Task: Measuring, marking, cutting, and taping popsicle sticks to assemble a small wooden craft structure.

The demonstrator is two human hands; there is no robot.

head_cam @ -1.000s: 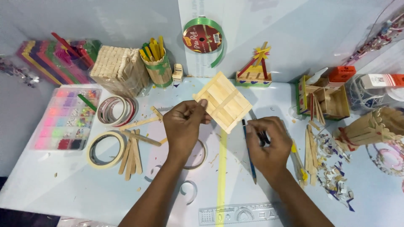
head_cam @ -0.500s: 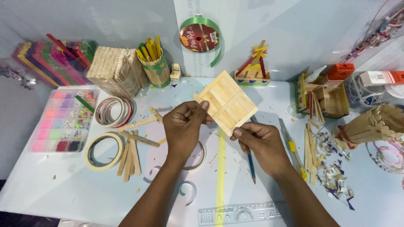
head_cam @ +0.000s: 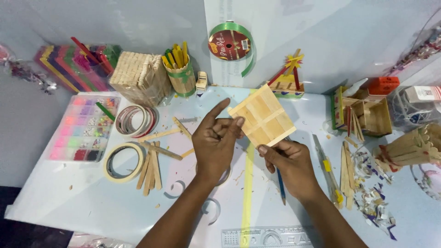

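Both hands hold a stick panel point(head_cam: 262, 120) above the tabletop point(head_cam: 92, 206): left hand point(head_cam: 216, 142) pinches its left edge, forefinger out; right hand point(head_cam: 287, 163) grips its lower corner. Likely mid-inspection; next, steady turning without flexing the joints.

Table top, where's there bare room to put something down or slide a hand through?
Bare table shows near the front edge, below the tape roll and loose craft sticks. A second patch lies between the stick panel and the small wooden house. The right side, around the paper scraps, is crowded, as is the back row.
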